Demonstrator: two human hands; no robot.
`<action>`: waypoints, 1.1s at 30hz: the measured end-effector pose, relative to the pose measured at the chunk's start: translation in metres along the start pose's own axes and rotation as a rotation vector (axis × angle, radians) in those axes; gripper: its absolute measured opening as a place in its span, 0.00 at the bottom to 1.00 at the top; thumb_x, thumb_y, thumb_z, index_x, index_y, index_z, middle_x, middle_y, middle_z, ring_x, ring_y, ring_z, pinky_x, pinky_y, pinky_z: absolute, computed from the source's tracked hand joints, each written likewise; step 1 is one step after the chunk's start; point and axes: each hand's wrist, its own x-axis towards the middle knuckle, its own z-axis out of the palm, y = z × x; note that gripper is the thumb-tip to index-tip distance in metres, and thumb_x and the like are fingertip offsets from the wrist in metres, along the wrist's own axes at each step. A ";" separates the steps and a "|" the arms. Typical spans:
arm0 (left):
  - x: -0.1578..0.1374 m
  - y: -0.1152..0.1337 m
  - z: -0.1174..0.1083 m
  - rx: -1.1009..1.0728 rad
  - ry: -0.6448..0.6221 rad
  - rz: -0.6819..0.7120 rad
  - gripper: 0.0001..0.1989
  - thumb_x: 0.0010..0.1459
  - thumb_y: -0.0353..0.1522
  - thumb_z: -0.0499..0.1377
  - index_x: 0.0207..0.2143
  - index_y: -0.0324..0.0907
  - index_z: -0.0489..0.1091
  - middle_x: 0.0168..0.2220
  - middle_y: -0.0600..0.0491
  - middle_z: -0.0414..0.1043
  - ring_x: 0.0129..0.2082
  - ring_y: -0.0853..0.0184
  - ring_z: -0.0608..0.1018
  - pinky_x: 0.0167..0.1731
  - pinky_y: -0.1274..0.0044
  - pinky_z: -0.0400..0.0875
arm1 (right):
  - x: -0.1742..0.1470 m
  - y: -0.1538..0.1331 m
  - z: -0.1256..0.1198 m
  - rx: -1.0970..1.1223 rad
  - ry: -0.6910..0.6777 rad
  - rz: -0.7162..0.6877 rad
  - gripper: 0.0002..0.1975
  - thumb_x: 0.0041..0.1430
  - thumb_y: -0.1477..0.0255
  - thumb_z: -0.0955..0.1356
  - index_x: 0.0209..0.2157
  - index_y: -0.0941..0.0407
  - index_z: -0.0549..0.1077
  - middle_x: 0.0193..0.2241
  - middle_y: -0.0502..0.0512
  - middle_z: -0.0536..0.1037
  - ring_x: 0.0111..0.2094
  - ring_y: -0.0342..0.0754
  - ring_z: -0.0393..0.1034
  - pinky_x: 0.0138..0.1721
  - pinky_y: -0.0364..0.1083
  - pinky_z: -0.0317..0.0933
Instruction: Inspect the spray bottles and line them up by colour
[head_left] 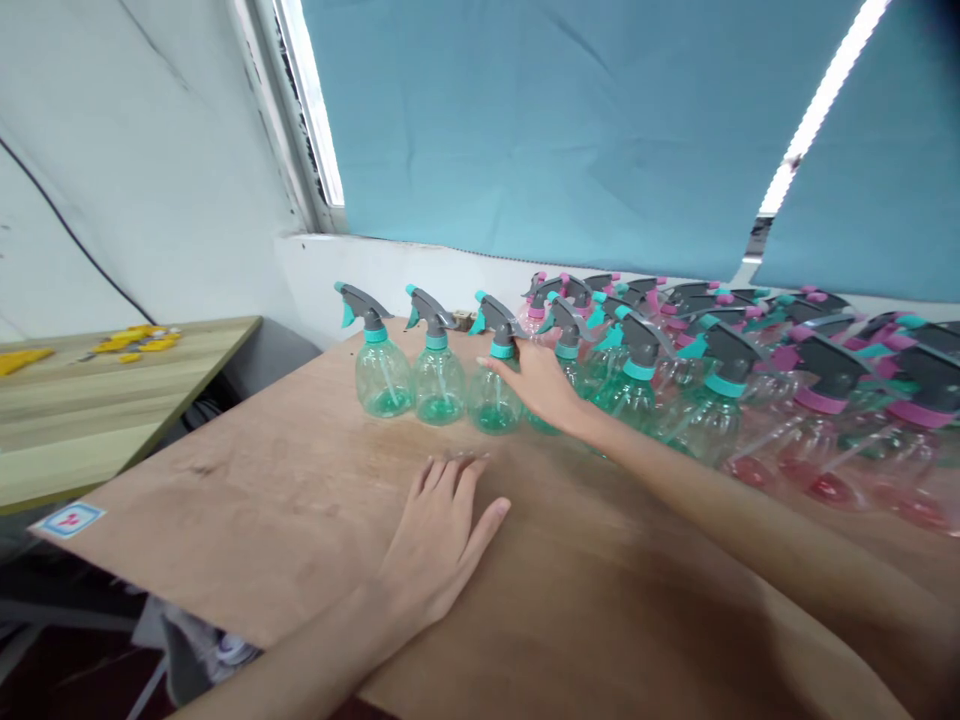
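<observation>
My right hand reaches across to a clear green spray bottle, third from the left in the row. Its thumb lies across the bottle just below the turquoise collar, and the other fingers are mostly hidden behind the neck. My left hand rests flat on the wooden table, palm down, fingers stretched out and holding nothing. Two matching spray bottles, the leftmost and its neighbour, stand upright left of the gripped one. Another green bottle is partly covered by my right hand.
Several green and pink spray bottles crowd the table's right side and back. A blue covering hangs behind. To the left, a second table holds yellow pieces. A sticker marks the near left corner.
</observation>
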 end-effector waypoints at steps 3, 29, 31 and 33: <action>0.001 -0.001 0.000 0.002 0.007 0.002 0.20 0.69 0.40 0.41 0.54 0.38 0.60 0.50 0.44 0.68 0.51 0.55 0.70 0.53 0.58 0.60 | -0.012 0.002 -0.002 0.046 0.005 -0.014 0.24 0.60 0.59 0.64 0.52 0.62 0.66 0.49 0.67 0.74 0.50 0.58 0.70 0.48 0.56 0.64; 0.001 0.003 -0.003 0.006 0.034 0.037 0.19 0.69 0.40 0.43 0.54 0.39 0.60 0.50 0.44 0.68 0.51 0.55 0.70 0.52 0.60 0.63 | 0.036 0.013 -0.089 -0.513 -0.022 0.207 0.13 0.59 0.62 0.66 0.31 0.58 0.74 0.31 0.54 0.77 0.34 0.47 0.72 0.36 0.50 0.66; 0.001 0.003 -0.002 0.010 0.049 0.043 0.19 0.69 0.40 0.43 0.54 0.40 0.59 0.50 0.45 0.68 0.51 0.56 0.70 0.52 0.61 0.63 | 0.036 0.014 -0.091 -0.498 0.044 0.176 0.13 0.58 0.63 0.66 0.29 0.58 0.75 0.28 0.59 0.77 0.35 0.54 0.73 0.35 0.53 0.65; 0.001 0.002 -0.001 0.010 0.044 0.048 0.18 0.69 0.40 0.42 0.55 0.40 0.59 0.50 0.45 0.68 0.51 0.56 0.70 0.52 0.61 0.63 | 0.038 0.013 -0.095 -0.474 0.121 0.151 0.14 0.57 0.62 0.66 0.30 0.57 0.77 0.26 0.62 0.77 0.35 0.61 0.73 0.33 0.55 0.63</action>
